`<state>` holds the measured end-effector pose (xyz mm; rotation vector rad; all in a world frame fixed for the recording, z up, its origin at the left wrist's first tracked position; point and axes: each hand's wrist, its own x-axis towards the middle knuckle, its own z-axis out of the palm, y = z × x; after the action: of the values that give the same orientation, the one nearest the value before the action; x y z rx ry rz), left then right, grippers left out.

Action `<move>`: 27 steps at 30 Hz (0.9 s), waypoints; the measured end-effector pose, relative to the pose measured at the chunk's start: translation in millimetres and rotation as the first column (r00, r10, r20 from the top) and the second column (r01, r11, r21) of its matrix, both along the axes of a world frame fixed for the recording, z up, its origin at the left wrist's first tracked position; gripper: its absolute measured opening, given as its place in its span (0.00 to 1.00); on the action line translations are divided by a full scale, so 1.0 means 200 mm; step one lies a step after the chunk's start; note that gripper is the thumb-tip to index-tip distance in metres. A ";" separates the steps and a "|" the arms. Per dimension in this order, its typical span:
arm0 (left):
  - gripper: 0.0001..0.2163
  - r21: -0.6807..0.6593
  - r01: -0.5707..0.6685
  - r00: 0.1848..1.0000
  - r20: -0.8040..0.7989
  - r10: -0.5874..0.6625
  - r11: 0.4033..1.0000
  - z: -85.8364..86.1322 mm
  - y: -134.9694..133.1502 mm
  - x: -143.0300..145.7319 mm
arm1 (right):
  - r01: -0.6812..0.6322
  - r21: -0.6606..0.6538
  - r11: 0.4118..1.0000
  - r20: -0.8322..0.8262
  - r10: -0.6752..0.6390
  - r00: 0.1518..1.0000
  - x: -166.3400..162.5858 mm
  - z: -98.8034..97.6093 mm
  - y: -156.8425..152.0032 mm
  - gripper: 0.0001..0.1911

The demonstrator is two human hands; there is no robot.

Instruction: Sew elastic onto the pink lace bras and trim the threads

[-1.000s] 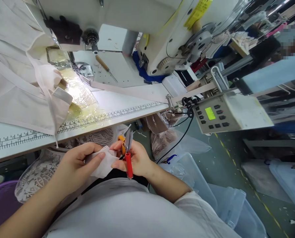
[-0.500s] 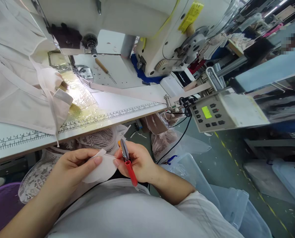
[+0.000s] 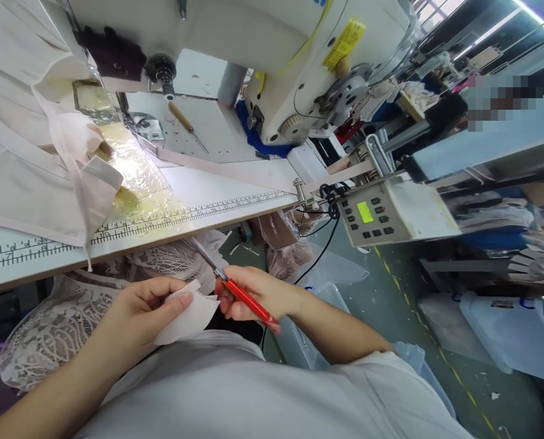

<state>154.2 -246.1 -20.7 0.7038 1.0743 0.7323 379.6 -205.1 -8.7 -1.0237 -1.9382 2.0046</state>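
Observation:
Between the thumb and fingers of my left hand (image 3: 157,311) is a small white fabric piece (image 3: 187,320), held low in front of my body. Its right edge has small pointed flaps and lies beside my right fingertips; whether they touch, I cannot tell. My right hand (image 3: 244,292) is closed on a slim red-handled metal tool (image 3: 251,302). The tool's metal end points up and left towards the table edge, its red end towards my wrist. Its exact kind is unclear. White lace fabric (image 3: 56,323) hangs below the table, behind my left hand.
A sewing machine (image 3: 272,91) stands over the table, with a wooden-handled awl (image 3: 180,117) on its bed. White garments (image 3: 29,164) cover the table's left side. A ruler strip (image 3: 226,207) runs along the edge. To the right are a control box (image 3: 390,210) and plastic bins (image 3: 518,329).
The tool in my right hand has swung so its metal end points up and left. My right fingers have drawn back slightly from the fabric piece. The view has shifted a little right.

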 end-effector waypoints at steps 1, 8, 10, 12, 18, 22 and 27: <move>0.10 -0.001 0.002 1.000 -0.002 -0.002 1.000 0.00 0.00 0.00 | -0.062 0.085 0.994 0.026 0.060 0.998 0.03 0.00 0.02 0.34; 0.12 -0.066 0.010 1.000 0.028 -0.008 0.998 0.00 0.02 0.01 | -0.420 0.206 0.884 0.304 0.350 0.886 0.13 0.05 0.07 0.33; 0.13 -0.119 -0.004 0.999 0.045 0.009 0.993 0.02 0.02 0.02 | -0.487 0.203 0.849 0.392 0.386 0.835 0.13 0.07 0.07 0.34; 0.14 -0.159 -0.026 0.998 0.045 0.034 0.987 0.05 0.03 0.03 | -0.536 0.191 0.822 0.464 0.406 0.787 0.12 0.10 0.08 0.33; 0.17 -0.247 -0.105 0.994 0.002 0.109 0.963 0.08 0.03 0.06 | -0.575 0.161 0.802 0.587 0.391 0.709 0.07 0.15 0.10 0.31; 0.17 -0.279 -0.111 0.993 0.005 0.118 0.954 0.08 0.03 0.06 | -0.557 0.147 0.817 0.625 0.360 0.693 0.06 0.16 0.09 0.29; 0.16 -0.285 -0.121 0.992 0.005 0.128 0.951 0.07 0.04 0.07 | -0.529 0.141 0.837 0.637 0.332 0.696 0.06 0.16 0.09 0.27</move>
<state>167.4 -238.2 -6.3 0.3830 1.1815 0.6742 391.9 -187.8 23.1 -1.3012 -2.9771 1.5570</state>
